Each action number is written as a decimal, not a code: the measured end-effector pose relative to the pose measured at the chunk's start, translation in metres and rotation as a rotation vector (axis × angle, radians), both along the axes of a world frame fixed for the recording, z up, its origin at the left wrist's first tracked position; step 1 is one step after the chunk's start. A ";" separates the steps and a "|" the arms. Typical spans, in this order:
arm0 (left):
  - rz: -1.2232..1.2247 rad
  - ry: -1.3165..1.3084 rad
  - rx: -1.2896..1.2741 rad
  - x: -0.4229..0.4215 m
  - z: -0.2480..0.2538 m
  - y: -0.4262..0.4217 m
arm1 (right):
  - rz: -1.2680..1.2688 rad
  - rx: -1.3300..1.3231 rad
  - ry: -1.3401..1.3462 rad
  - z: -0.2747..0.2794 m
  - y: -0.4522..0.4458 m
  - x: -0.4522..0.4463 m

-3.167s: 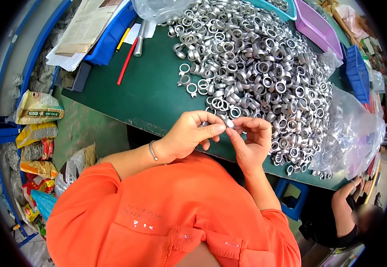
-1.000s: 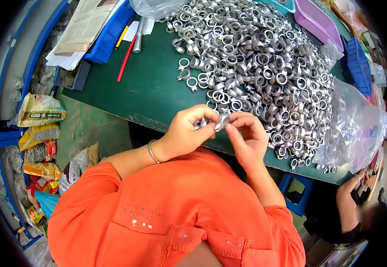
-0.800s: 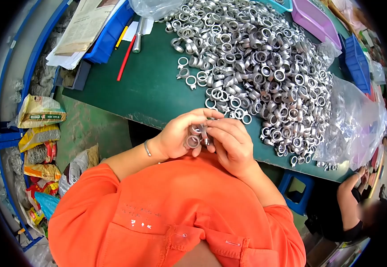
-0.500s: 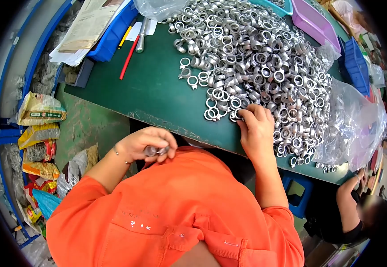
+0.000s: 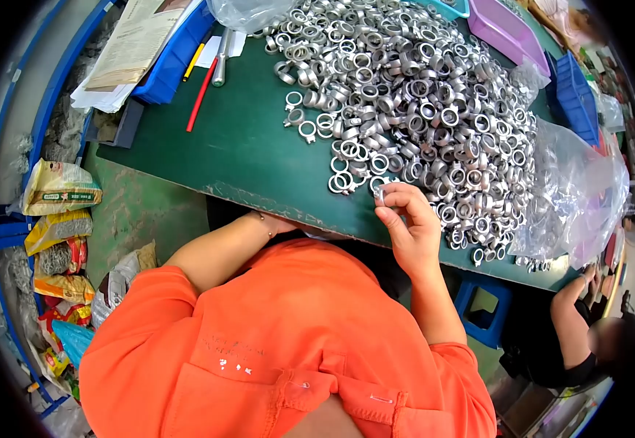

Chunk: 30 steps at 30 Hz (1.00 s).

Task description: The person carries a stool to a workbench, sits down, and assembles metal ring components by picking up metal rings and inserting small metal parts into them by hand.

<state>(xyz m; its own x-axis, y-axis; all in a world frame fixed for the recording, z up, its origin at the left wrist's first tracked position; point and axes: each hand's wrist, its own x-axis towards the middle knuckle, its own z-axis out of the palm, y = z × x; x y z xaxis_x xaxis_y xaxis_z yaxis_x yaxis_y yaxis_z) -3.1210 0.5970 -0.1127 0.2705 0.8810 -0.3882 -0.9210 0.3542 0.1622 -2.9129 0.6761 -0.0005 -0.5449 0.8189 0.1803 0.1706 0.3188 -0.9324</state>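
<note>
A large heap of grey metal rings (image 5: 412,102), each with a small lug, covers much of the green table (image 5: 259,146). At the heap's near edge my right hand (image 5: 411,223) pinches one metal ring (image 5: 379,196) between thumb and fingers, close to a few loose rings. My left hand (image 5: 281,224) reaches under the table's front edge, close to my orange shirt (image 5: 288,314). Its fingers are hidden, so whatever it holds does not show.
A red pen (image 5: 202,95), a yellow pen (image 5: 194,63) and a metal-handled tool (image 5: 222,58) lie at the left. A blue bin (image 5: 179,62) stands behind. Plastic bags (image 5: 573,193) and a blue stool (image 5: 482,310) are at the right, near another person (image 5: 569,328).
My left hand, which held small metal rings in front of my shirt, has gone under the table edge. My right hand has drawn a ring slightly back from the heap.
</note>
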 end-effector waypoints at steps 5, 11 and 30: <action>-0.442 0.925 -0.165 -0.008 -0.008 -0.028 | -0.007 -0.257 0.234 -0.007 -0.007 -0.004; -1.089 1.889 0.486 -0.030 0.096 -0.057 | 0.012 -0.026 0.290 -0.016 -0.007 -0.014; 0.144 1.322 0.491 0.022 0.118 0.009 | -0.056 -0.219 0.305 -0.015 -0.017 -0.020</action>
<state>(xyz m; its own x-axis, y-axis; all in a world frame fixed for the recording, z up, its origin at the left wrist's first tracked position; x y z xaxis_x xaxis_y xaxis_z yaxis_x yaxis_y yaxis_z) -3.0991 0.6065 0.0054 -0.1477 0.9867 0.0684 -0.0182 -0.0719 0.9972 -2.9331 0.6587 -0.0151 -0.4464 0.8830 0.1451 -0.1143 0.1046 -0.9879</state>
